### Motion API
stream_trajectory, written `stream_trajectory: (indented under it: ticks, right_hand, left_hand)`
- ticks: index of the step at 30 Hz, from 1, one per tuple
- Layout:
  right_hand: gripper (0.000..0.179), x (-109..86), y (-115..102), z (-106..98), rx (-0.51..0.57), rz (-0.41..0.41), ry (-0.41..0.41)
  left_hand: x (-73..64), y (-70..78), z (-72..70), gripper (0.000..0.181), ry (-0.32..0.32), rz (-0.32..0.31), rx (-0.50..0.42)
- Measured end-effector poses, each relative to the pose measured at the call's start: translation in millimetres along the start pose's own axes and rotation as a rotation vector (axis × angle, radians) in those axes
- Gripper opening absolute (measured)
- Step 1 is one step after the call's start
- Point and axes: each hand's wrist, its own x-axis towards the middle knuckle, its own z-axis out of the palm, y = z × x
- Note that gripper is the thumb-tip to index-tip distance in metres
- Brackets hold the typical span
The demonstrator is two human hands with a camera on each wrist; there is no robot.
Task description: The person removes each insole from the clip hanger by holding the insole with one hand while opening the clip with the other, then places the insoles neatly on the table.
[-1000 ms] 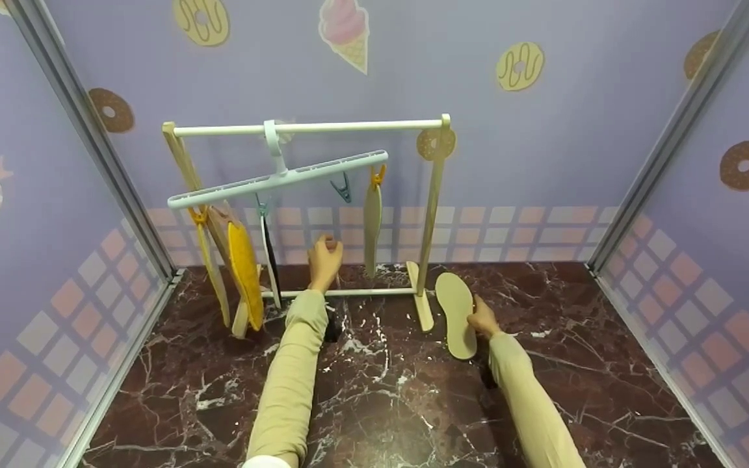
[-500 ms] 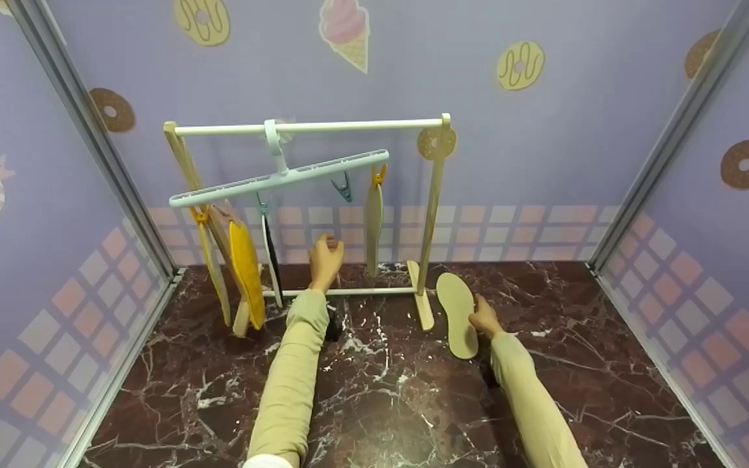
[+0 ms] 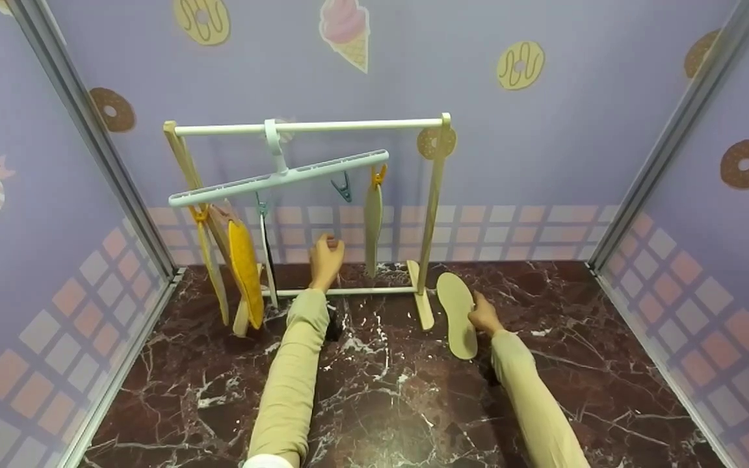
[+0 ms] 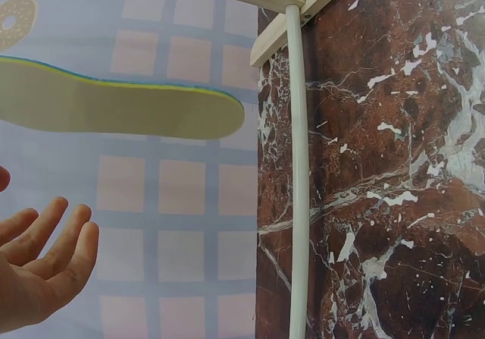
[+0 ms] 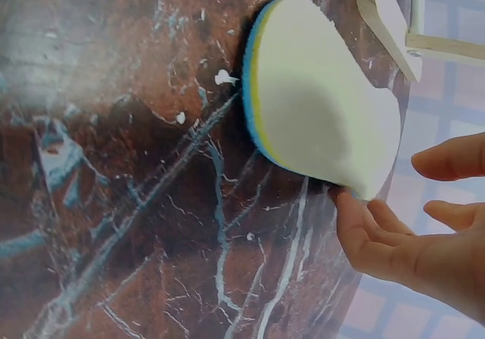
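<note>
My left hand [image 3: 327, 260] is between the hanging pieces, below the tilted pale blue hanger [image 3: 322, 172]. Its fingers [image 4: 79, 252] are loosely bent and hold nothing. An insole [image 4: 114, 108], also seen hanging from an orange clip [image 3: 378, 174] in the head view, is close by. On the marble-patterned surface at the right lies a second insole [image 3: 457, 315], pale face up with blue and yellow layers along its edge. My right hand [image 3: 484, 316] touches that edge with its fingertips [image 5: 350, 202], while the thumb stays apart from it.
A wooden rack [image 3: 436, 208] carries the hanger on its top bar. A yellow piece [image 3: 244, 276], another insole-like piece [image 3: 213, 276] and a thin white-and-black piece [image 3: 268, 260] hang at the left. One teal clip [image 3: 342, 188] hangs without anything. Patterned walls [image 3: 576, 162] enclose the surface.
The hanging pieces sway slightly; the thin white-and-black one has turned, showing less of its black side. Both hands and the insole on the surface stay practically where they were.
</note>
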Motion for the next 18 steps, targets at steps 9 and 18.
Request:
stream_trajectory:
  ticks: [9, 18]
  right_hand:
    - [0.073, -10.4, -20, -12, 0.030, -0.162, 0.055]
    - [0.065, -24.0, -70, -24, 0.033, -0.256, 0.142]
  left_hand:
    - [1.3, -0.4, -1.4, 0.026, 0.016, 0.016, -0.025]
    - [3.1, 2.2, -1.0, 0.024, 0.042, 0.054, -0.005]
